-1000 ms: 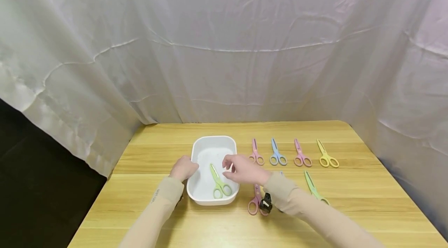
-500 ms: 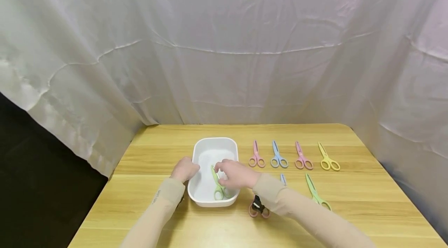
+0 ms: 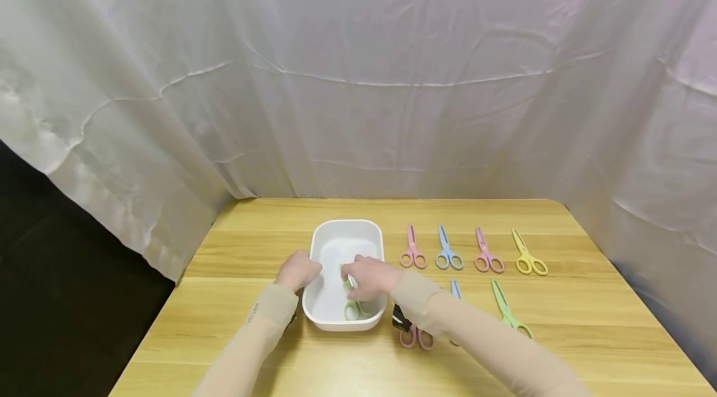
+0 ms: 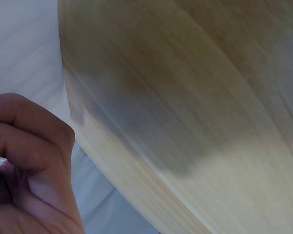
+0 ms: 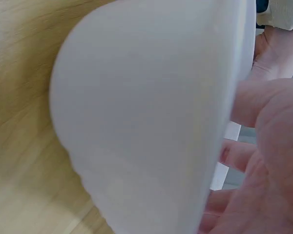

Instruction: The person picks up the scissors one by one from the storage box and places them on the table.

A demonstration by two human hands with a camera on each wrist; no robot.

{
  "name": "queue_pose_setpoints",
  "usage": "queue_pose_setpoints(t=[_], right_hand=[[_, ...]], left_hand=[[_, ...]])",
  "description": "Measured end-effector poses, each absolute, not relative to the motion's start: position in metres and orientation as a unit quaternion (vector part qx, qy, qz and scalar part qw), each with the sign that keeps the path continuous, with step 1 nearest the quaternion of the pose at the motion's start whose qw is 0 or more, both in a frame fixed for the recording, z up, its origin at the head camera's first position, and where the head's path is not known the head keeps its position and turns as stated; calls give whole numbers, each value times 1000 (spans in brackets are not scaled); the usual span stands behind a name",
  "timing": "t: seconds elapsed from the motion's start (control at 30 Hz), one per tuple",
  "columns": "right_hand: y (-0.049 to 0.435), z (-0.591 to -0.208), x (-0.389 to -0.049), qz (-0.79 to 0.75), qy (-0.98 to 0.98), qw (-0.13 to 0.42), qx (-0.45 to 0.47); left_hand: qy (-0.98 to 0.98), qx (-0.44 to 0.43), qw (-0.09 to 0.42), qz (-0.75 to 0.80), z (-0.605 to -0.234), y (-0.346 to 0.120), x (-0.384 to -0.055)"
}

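Note:
My left hand (image 3: 299,270) holds the left rim of a white plastic tray (image 3: 347,325). Its curled fingers fill the lower left of the left wrist view, where little of the tray shows. Inside the tray lies a pair of green scissors (image 3: 351,311), handle loops toward me. My right hand (image 3: 371,277) reaches over the right rim and pinches the scissors near the middle, covering most of them. In the right wrist view the tray wall (image 5: 146,117) hides the fingertips and the scissors.
Right of the tray, a back row holds pink (image 3: 413,257), blue (image 3: 450,258), another pink (image 3: 489,261) and yellow scissors (image 3: 529,263). Nearer lie pink (image 3: 417,338), blue (image 3: 456,289) and green scissors (image 3: 506,313), partly under my right sleeve. A pale curtain (image 3: 392,135) hangs behind the wooden table (image 3: 252,216).
My right hand has moved left and down from the tray's right side onto the green scissors, its fingers closing around them. The left hand has stayed on the rim.

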State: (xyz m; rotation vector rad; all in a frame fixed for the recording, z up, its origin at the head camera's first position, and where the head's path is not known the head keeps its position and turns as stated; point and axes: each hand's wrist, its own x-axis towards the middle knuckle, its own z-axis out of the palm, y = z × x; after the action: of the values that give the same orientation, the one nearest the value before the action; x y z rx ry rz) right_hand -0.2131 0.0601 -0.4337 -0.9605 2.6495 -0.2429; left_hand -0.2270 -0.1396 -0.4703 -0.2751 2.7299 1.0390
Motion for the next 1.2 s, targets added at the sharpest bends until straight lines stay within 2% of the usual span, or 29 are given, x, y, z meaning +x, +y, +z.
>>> queue_pose_setpoints(t=[0.4, 0.97, 1.2], right_hand=[[40, -418, -219, -55, 922, 261, -282], [32, -419, -225, -74, 905, 309, -282], [33, -422, -228, -128, 897, 345, -246]], left_hand=[[928, -92, 108, 346, -468, -138, -224], [931, -88, 101, 340, -469, -139, -224], [930, -89, 103, 340, -470, -139, -225]])
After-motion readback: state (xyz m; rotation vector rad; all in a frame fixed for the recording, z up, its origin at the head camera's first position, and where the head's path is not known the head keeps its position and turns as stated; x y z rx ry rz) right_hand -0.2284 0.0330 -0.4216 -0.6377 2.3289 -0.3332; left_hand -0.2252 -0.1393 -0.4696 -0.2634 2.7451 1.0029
